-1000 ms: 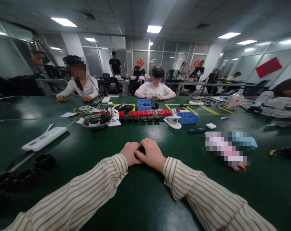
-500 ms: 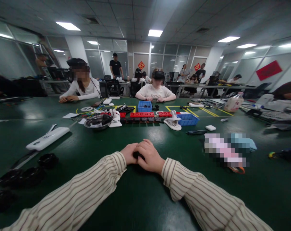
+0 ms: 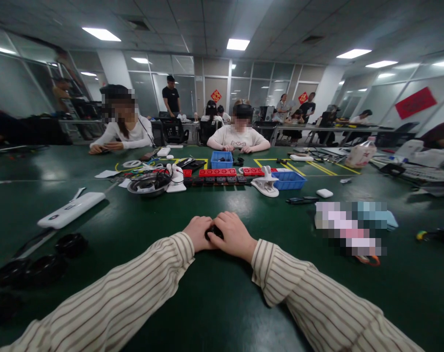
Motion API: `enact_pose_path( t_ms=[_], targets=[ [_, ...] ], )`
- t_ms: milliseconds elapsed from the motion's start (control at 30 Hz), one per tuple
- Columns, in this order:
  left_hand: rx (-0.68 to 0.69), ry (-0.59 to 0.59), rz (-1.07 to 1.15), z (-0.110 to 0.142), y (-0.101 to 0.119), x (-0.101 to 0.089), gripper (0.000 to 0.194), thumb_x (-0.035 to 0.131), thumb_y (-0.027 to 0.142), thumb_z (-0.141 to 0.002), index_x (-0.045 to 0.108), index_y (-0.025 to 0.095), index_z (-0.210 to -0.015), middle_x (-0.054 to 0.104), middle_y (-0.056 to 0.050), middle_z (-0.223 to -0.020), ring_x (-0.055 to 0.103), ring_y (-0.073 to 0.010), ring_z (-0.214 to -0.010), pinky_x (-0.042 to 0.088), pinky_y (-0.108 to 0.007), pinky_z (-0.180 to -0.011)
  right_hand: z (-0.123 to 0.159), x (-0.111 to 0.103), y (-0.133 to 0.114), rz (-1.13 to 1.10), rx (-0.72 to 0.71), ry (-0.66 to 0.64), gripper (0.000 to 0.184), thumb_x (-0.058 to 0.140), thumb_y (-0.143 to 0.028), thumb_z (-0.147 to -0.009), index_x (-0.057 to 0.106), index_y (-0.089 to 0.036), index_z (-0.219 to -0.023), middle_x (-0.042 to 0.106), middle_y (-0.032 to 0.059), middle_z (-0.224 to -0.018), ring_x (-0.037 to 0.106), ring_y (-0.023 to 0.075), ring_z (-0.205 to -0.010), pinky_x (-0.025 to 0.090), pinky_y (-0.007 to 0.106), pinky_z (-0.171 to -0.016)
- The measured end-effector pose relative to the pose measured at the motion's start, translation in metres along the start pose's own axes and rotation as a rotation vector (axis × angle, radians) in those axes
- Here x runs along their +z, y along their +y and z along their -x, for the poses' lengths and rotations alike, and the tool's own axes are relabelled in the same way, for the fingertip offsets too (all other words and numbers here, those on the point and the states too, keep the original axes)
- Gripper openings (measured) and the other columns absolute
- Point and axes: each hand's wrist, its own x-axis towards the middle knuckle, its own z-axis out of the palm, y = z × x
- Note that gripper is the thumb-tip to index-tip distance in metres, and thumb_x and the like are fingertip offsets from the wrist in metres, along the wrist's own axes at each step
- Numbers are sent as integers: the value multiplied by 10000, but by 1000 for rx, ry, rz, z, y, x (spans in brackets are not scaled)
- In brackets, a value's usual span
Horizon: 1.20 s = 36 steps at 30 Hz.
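Both hands meet low over the green table (image 3: 163, 298). Between them is a small, glossy black rounded object (image 3: 215, 231), mostly covered, so its kind cannot be made out. My left hand (image 3: 200, 233) is curled against its left side. Over its right side and top, the fingers of my right hand (image 3: 233, 234) are bent, with the thumb along the near edge. Several black ring-shaped rolls (image 3: 71, 244) lie to the left of my left sleeve.
A white power strip (image 3: 73, 209) lies at left. Across the middle stand a metal bowl of cables (image 3: 148, 186), red socket blocks (image 3: 217, 173), a white clip stand (image 3: 266, 185) and a blue bin (image 3: 290, 180). A white case (image 3: 324, 193) sits right. Two co-workers sit opposite.
My right hand has shifted slightly right, and more of the black object shows between the hands. The left hand has barely moved. The view has shifted a little.
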Motion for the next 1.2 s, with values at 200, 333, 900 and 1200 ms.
enact_pose_path(
  t_ms=[200,333,900,1200],
  targets=[
    [69,-37,50,-3,-10,4,240,692,296,-586,598,173,-769,584,10,-813,569,-187,-809,423,-266,-749,1,3,-1,-99,-156,9,113,498,-138,-687,566,-147,-777,575,43,-816,469,172,-808,330,306,-757],
    [78,-38,43,-2,-9,3,290,689,303,-591,607,178,-840,599,1,-850,576,-202,-825,427,-278,-765,3,3,-4,-135,-232,19,124,464,-134,-704,565,-154,-773,595,42,-842,482,170,-834,325,321,-829],
    [16,-17,-13,0,4,-3,359,698,358,-568,590,156,-845,590,-40,-815,561,-240,-823,409,-354,-785,1,0,-5,20,40,-39,189,559,-326,-782,536,-139,-796,535,59,-808,449,186,-774,325,309,-695],
    [120,-48,86,-5,-16,4,217,694,228,-555,612,171,-747,583,9,-803,576,-181,-782,442,-251,-743,3,3,-4,-152,-205,-8,132,485,-127,-711,556,-153,-819,600,41,-895,491,162,-858,355,296,-799]
  ],
)
